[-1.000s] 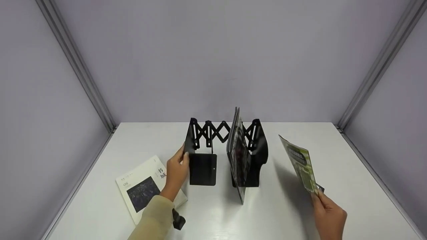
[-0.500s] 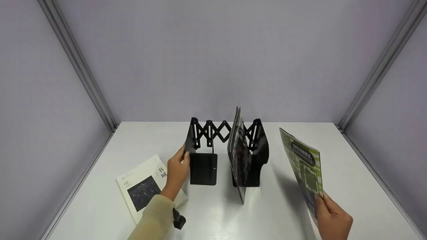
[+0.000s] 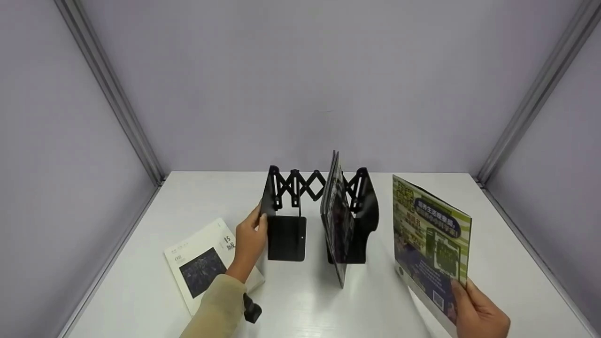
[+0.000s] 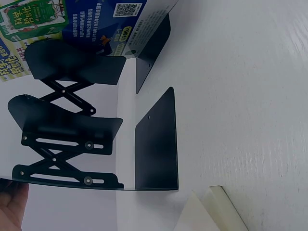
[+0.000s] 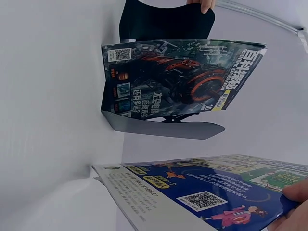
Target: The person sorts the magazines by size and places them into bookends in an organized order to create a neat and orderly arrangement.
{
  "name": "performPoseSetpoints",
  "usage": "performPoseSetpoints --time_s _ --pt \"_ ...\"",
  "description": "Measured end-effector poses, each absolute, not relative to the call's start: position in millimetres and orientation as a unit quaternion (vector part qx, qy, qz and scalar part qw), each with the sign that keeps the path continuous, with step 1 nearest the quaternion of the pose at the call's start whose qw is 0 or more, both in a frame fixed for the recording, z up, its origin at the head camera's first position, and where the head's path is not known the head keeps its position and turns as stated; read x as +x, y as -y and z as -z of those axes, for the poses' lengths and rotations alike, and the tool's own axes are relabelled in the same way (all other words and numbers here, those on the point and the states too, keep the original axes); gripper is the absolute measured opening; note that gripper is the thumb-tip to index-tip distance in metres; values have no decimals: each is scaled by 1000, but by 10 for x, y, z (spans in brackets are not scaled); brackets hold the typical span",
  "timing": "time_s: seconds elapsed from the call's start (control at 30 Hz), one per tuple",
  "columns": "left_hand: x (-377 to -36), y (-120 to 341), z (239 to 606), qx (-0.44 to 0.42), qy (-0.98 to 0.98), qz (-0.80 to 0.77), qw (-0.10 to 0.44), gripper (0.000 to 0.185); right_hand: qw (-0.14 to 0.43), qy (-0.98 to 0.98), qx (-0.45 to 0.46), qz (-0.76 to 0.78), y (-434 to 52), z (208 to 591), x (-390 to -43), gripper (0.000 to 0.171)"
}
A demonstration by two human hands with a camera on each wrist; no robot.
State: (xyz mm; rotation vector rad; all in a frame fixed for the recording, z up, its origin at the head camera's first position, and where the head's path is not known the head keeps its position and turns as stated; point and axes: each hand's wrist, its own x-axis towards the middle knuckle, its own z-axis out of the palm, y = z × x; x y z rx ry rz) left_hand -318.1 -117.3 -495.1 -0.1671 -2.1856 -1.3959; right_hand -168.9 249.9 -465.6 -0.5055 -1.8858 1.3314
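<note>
My left hand (image 3: 250, 239) pinches the left end plate of a black expandable bookend (image 3: 286, 238) with scissor links along its back. Towards the bookend's right end, magazines (image 3: 339, 220) stand on edge; the right wrist view shows a dark cover with a red machine on the outer one (image 5: 168, 79). A blue back cover (image 4: 106, 21) with a QR code faces left in the left wrist view. Right of the bookend, my right hand (image 3: 481, 314) grips a green and blue magazine (image 3: 429, 244) by its lower right edge, thumb on the printed side. The magazine is upright, its printed face towards me.
A white book (image 3: 206, 267) with a dark square picture lies flat on the white table (image 3: 366, 310), partly under my left forearm. Pale panels with grey corner rails (image 3: 108, 94) enclose the table at the back and sides.
My right hand has moved a little right and down and turned the magazine, so its printed face shows much more broadly. My left hand, the bookend and the standing magazines stay in place.
</note>
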Motion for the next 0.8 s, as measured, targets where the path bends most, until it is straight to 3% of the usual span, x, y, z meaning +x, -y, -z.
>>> performPoseSetpoints --time_s 0.23,0.8 --pt "-3186 1167 4958 -74 807 517 276 39 408 719 -162 -539 -2455 4538 -1589 31" --pt "-3181 1174 4944 -60 807 521 272 39 330 680 -121 -643 -2407 4288 -1378 33"
